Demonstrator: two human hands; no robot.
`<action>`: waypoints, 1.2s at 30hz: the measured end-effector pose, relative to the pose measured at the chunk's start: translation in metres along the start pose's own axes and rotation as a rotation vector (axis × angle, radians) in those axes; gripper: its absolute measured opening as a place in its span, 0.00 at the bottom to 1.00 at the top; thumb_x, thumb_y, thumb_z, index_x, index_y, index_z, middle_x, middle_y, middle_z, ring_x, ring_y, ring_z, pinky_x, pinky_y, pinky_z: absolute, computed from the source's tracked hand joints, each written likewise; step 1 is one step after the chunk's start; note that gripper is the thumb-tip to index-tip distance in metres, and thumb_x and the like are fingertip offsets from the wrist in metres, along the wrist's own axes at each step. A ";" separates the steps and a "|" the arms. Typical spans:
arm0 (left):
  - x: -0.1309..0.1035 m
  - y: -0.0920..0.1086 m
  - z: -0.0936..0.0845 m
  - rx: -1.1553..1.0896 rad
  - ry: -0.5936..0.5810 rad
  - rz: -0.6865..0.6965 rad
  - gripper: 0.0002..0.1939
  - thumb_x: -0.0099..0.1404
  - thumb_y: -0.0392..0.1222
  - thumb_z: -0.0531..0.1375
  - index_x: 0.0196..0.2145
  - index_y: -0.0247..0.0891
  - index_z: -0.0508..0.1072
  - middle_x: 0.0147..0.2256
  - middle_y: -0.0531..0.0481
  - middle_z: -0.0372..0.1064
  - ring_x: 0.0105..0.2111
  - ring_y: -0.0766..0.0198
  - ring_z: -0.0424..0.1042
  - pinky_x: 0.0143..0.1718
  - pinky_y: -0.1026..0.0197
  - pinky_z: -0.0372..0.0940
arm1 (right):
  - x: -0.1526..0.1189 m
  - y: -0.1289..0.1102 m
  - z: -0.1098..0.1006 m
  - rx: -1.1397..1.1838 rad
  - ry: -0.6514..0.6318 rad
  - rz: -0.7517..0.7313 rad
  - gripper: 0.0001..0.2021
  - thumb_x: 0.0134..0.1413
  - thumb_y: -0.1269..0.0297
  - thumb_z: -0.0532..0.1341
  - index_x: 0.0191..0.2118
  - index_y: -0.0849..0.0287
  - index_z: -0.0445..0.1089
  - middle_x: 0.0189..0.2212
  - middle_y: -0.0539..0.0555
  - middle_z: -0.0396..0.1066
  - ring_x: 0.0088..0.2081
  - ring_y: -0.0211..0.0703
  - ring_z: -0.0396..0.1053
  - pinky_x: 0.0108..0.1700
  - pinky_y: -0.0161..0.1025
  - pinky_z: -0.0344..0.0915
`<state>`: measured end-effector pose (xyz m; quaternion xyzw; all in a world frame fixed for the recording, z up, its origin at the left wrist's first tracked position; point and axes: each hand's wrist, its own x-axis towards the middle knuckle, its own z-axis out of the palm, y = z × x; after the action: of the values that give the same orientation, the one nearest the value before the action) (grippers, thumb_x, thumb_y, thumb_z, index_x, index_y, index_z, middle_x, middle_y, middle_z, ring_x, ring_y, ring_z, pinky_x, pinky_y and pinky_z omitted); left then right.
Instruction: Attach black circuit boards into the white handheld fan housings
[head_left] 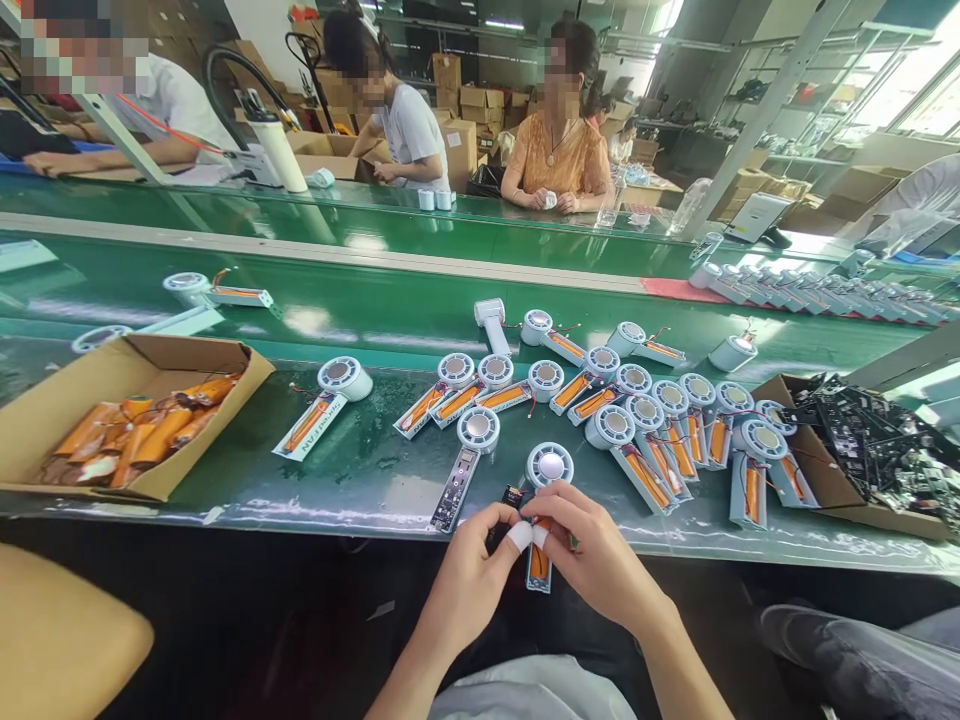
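A light-blue handheld fan [550, 466] with an orange battery in its opened handle lies at the bench's front edge, its handle end jutting toward me. My right hand [581, 535] is closed on the fan near its neck. Pinched in my left hand [480, 555] is a small dark circuit board [513, 497], partly hidden by my fingers. Both thumbs wear white coverings and meet over the handle; the fine wires between them are too small to make out. Just left lies another fan [478, 430] with a circuit board [454, 490] along its handle.
Several opened fans [645, 410] cluster to the right. A cardboard box [247, 375] of orange batteries stands left, and a box [832, 490] of dark circuit boards right. Beyond runs a green conveyor belt [420, 265] with more fans; several people sit across it. A bare limb [67, 630] shows at lower left.
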<state>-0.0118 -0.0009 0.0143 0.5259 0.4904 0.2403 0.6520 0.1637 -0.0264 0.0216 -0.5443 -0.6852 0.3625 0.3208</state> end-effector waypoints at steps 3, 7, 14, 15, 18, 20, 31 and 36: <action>0.002 0.001 0.000 -0.061 0.008 -0.035 0.19 0.64 0.59 0.58 0.35 0.38 0.69 0.17 0.64 0.50 0.17 0.71 0.49 0.18 0.68 0.47 | 0.000 0.004 0.001 0.007 0.010 -0.046 0.12 0.64 0.75 0.56 0.42 0.52 0.72 0.40 0.51 0.70 0.36 0.38 0.69 0.37 0.33 0.64; 0.003 0.001 0.000 -0.139 0.002 -0.071 0.19 0.64 0.60 0.56 0.34 0.39 0.68 0.18 0.63 0.52 0.18 0.71 0.51 0.19 0.68 0.52 | 0.001 0.010 0.003 -0.037 0.059 -0.100 0.10 0.64 0.75 0.56 0.41 0.53 0.72 0.39 0.51 0.70 0.36 0.38 0.69 0.37 0.32 0.64; -0.005 -0.004 0.003 0.015 0.109 0.124 0.15 0.69 0.48 0.52 0.50 0.41 0.67 0.34 0.51 0.73 0.22 0.68 0.65 0.22 0.66 0.62 | 0.004 0.006 0.004 -0.265 0.247 -0.174 0.09 0.65 0.73 0.56 0.43 0.55 0.72 0.38 0.53 0.71 0.34 0.39 0.71 0.34 0.33 0.64; -0.006 -0.005 0.004 0.049 0.142 0.153 0.17 0.70 0.47 0.52 0.54 0.42 0.65 0.35 0.50 0.74 0.23 0.67 0.67 0.24 0.64 0.65 | 0.005 0.004 0.004 -0.306 0.269 -0.186 0.10 0.65 0.73 0.55 0.43 0.55 0.72 0.37 0.53 0.71 0.34 0.40 0.70 0.34 0.34 0.64; -0.009 -0.006 0.006 0.137 0.194 0.189 0.20 0.70 0.45 0.52 0.58 0.41 0.63 0.31 0.51 0.75 0.24 0.63 0.72 0.29 0.61 0.69 | 0.007 -0.002 0.004 -0.404 0.313 -0.207 0.10 0.64 0.73 0.55 0.40 0.55 0.72 0.35 0.53 0.71 0.31 0.39 0.69 0.32 0.34 0.62; -0.009 -0.005 0.005 0.176 0.183 0.192 0.17 0.70 0.44 0.52 0.54 0.40 0.67 0.33 0.49 0.77 0.26 0.62 0.74 0.30 0.61 0.71 | 0.008 -0.006 0.005 -0.448 0.304 -0.205 0.10 0.64 0.74 0.54 0.39 0.55 0.72 0.35 0.53 0.72 0.31 0.40 0.69 0.32 0.34 0.61; -0.010 -0.020 0.007 0.414 0.350 0.526 0.19 0.70 0.36 0.51 0.53 0.35 0.76 0.50 0.40 0.78 0.50 0.54 0.78 0.53 0.56 0.72 | 0.009 -0.013 0.011 -0.536 0.195 -0.160 0.12 0.66 0.74 0.51 0.39 0.56 0.70 0.35 0.55 0.70 0.33 0.42 0.69 0.35 0.36 0.63; -0.007 -0.007 -0.012 0.321 0.178 0.405 0.17 0.71 0.39 0.53 0.51 0.39 0.78 0.40 0.45 0.80 0.31 0.62 0.79 0.40 0.61 0.75 | 0.014 -0.006 -0.002 -0.243 0.132 -0.089 0.10 0.62 0.75 0.56 0.44 0.56 0.71 0.36 0.52 0.71 0.32 0.39 0.69 0.35 0.35 0.65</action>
<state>-0.0269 -0.0034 0.0112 0.6867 0.4622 0.3304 0.4534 0.1590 -0.0137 0.0283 -0.5706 -0.7250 0.2257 0.3127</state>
